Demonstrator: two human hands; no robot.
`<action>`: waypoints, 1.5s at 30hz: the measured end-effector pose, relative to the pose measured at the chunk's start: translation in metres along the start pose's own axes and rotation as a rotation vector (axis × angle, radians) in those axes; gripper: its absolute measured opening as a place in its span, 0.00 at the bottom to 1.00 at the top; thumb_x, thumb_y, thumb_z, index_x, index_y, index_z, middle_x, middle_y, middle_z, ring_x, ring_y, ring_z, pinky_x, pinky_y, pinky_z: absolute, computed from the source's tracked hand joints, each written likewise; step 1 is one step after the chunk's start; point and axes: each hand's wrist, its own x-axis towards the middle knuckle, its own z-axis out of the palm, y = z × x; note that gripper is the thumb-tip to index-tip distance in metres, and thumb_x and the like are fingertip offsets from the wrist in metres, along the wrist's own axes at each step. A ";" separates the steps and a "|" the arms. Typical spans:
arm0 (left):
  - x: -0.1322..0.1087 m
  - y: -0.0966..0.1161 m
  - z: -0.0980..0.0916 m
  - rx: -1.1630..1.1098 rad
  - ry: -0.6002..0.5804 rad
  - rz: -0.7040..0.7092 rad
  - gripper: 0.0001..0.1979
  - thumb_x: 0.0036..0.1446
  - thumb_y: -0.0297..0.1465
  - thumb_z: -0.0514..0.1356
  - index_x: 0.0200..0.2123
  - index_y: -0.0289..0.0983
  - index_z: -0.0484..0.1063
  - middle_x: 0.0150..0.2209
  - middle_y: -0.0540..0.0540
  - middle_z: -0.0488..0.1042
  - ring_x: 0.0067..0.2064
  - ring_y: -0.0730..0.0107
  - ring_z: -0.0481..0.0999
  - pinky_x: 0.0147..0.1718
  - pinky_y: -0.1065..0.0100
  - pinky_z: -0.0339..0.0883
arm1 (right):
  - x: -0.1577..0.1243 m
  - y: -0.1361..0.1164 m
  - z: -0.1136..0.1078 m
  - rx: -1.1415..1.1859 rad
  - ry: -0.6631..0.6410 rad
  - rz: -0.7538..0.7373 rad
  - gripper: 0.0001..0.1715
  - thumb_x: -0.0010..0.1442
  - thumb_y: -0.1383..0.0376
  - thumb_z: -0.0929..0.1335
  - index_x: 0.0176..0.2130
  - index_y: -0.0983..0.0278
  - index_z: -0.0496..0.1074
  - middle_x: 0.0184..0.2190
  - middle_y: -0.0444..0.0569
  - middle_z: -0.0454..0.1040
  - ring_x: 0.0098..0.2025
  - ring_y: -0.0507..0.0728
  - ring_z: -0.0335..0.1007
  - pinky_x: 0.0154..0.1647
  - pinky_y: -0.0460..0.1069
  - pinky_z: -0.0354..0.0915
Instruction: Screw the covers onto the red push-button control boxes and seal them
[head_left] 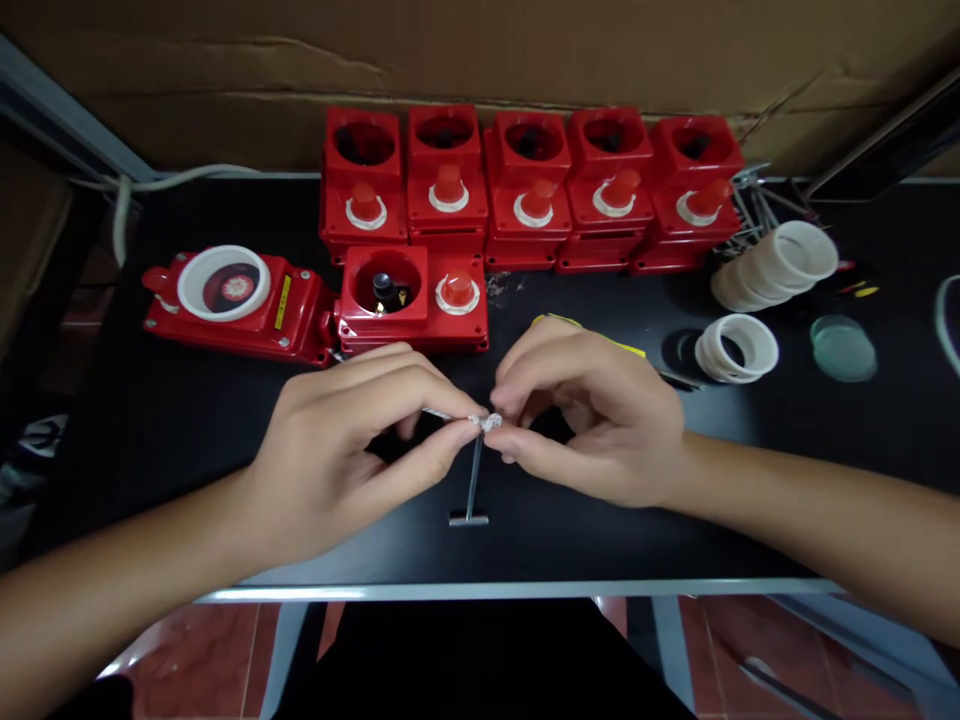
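Note:
Between the fingertips of both hands is a small whitish, lumpy piece (491, 422), too small to make out exactly. My left hand (360, 440) pinches its left end between thumb and index finger, and a thin pale strand runs back under those fingers. On the right end, my right hand (592, 410) closes thumb and fingers in a pinch. Just below the fingertips is a T-shaped metal rod (471, 490), its crossbar toward me; its upper end is hidden at the fingers. Behind my hands stands a red box with an orange lamp (457, 292) and an open round socket.
Several similar red boxes (532, 180) line the back. Left lies a red unit with a white ring (225, 283). At right are stacked white rings (776, 265), shorter white rings (739, 348), clear discs (844, 348) and metal rods (757, 205). A yellow-edged item is partly behind my right hand.

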 end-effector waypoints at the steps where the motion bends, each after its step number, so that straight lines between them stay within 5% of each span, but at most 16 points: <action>1: 0.000 0.000 0.000 0.001 -0.007 -0.002 0.04 0.73 0.27 0.68 0.46 0.41 0.84 0.36 0.51 0.84 0.32 0.72 0.77 0.32 0.68 0.70 | 0.001 0.000 -0.001 -0.058 -0.013 -0.040 0.19 0.67 0.75 0.79 0.51 0.62 0.75 0.43 0.46 0.75 0.37 0.48 0.76 0.34 0.42 0.79; 7: 0.001 0.002 0.000 -0.019 -0.004 -0.031 0.04 0.73 0.28 0.68 0.46 0.42 0.84 0.35 0.50 0.84 0.31 0.71 0.78 0.31 0.67 0.70 | 0.004 0.000 -0.002 -0.147 -0.034 -0.083 0.07 0.69 0.71 0.77 0.45 0.64 0.77 0.40 0.48 0.80 0.38 0.51 0.76 0.33 0.45 0.77; 20: 0.005 0.002 0.002 -0.027 -0.039 -0.093 0.06 0.67 0.29 0.72 0.44 0.46 0.84 0.35 0.52 0.82 0.32 0.70 0.77 0.32 0.67 0.74 | 0.002 -0.002 -0.001 -0.069 -0.057 0.025 0.09 0.70 0.67 0.75 0.42 0.59 0.72 0.37 0.47 0.77 0.35 0.53 0.76 0.33 0.49 0.76; 45: 0.004 0.006 0.003 -0.044 -0.016 -0.109 0.05 0.67 0.28 0.69 0.40 0.45 0.82 0.35 0.51 0.83 0.34 0.69 0.79 0.33 0.66 0.75 | 0.008 -0.005 -0.002 -0.193 -0.122 -0.077 0.06 0.72 0.68 0.72 0.40 0.58 0.76 0.36 0.45 0.79 0.33 0.52 0.74 0.33 0.49 0.75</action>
